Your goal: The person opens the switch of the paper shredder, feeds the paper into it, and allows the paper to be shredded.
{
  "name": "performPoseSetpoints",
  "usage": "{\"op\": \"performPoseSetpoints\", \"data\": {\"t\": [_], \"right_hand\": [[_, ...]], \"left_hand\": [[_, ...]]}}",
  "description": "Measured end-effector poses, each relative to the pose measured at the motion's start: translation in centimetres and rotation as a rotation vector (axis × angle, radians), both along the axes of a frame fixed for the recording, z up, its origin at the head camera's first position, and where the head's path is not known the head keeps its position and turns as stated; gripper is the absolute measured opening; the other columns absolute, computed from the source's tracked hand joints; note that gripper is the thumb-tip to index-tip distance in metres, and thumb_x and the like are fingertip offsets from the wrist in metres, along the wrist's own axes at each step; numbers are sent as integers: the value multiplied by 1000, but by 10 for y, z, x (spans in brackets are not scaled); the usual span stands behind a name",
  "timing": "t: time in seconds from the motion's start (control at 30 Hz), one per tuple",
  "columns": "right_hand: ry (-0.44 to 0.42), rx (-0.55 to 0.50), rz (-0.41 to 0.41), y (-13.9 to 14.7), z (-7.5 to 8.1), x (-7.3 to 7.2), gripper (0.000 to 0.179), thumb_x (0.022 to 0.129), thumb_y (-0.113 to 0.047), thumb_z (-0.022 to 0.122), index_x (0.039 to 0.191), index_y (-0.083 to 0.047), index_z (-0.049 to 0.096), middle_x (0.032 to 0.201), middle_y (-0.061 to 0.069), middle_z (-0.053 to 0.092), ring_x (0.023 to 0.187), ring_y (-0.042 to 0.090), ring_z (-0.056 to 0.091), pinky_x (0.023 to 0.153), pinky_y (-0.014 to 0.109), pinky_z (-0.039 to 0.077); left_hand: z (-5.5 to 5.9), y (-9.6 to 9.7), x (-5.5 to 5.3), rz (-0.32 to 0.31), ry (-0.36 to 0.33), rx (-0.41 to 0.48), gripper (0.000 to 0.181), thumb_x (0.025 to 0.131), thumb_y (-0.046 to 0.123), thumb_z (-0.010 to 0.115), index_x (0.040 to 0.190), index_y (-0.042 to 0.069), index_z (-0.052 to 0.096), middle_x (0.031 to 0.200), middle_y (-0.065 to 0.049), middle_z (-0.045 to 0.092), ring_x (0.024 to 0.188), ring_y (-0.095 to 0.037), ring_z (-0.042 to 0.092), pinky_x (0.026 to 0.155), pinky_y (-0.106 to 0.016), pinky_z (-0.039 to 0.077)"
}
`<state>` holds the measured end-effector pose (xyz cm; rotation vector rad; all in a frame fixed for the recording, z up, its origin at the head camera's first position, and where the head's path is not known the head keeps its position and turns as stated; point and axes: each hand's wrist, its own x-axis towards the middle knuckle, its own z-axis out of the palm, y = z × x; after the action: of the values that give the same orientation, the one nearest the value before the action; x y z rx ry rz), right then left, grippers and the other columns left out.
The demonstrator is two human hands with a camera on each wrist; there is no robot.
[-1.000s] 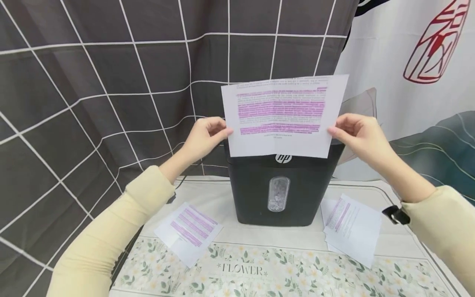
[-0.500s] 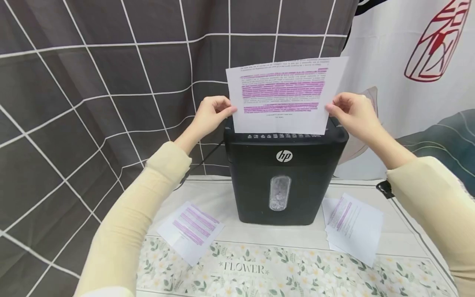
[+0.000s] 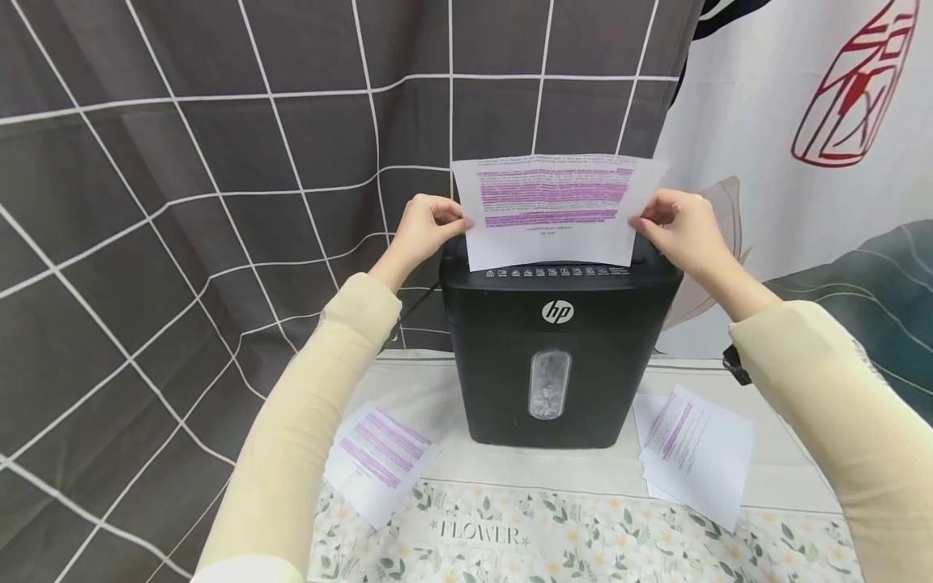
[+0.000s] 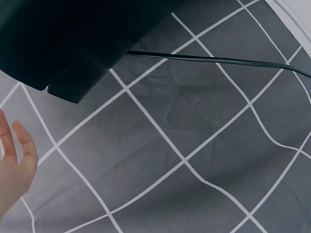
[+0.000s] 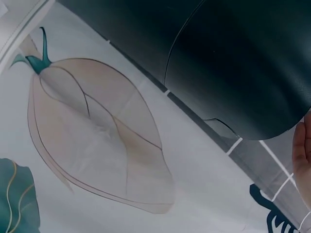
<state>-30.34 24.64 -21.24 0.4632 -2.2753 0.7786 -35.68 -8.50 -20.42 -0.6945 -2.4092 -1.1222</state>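
A printed sheet of paper [image 3: 550, 243] with purple highlighted lines is held up at the top of a black HP paper shredder [image 3: 488, 372]. My left hand [image 3: 424, 231] pinches its left edge between thumb and fingers; my right hand [image 3: 683, 231] pinches the right edge. The sheet's lower edge lies just over the row of icons on the shredder's top. Behind the sheet, the feed slot is hidden, so I cannot tell whether paper touches it. Both wrist views show only part of each hand, beside the shredder's dark body [image 5: 243, 68].
A highlighted sheet [image 3: 379, 461] lies on the table left of the shredder; several overlapping sheets [image 3: 703, 461] lie to its right. A flower-patterned cloth [image 3: 539, 542] covers the front. A black cord [image 4: 214, 59] runs from the shredder. A grid-patterned curtain [image 3: 291, 146] hangs close behind.
Both hands first raised the sheet from in front of the shredder to above its top, then lowered it slightly. They have come a little closer together. The loose sheets stay put.
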Motion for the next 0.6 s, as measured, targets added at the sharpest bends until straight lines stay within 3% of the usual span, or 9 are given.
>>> {"op": "performPoseSetpoints", "data": {"t": [0.33, 0.6], "right_hand": [[-36, 22, -22, 3, 3, -1, 10, 81, 0, 68, 78, 9, 65, 78, 29, 66, 54, -20, 38, 51, 9, 31], [-124, 85, 1, 10, 5, -2, 13, 83, -4, 68, 81, 8, 64, 77, 26, 65, 54, -10, 41, 53, 13, 30]], "left_hand": [[1, 0, -7, -20, 36, -65, 14, 84, 11, 70, 90, -2, 72, 86, -17, 72, 65, -6, 55, 63, -16, 40], [2, 2, -7, 8, 42, -113, 14, 84, 15, 71, 87, 1, 73, 81, -14, 70, 67, -13, 53, 64, -19, 38]]}}
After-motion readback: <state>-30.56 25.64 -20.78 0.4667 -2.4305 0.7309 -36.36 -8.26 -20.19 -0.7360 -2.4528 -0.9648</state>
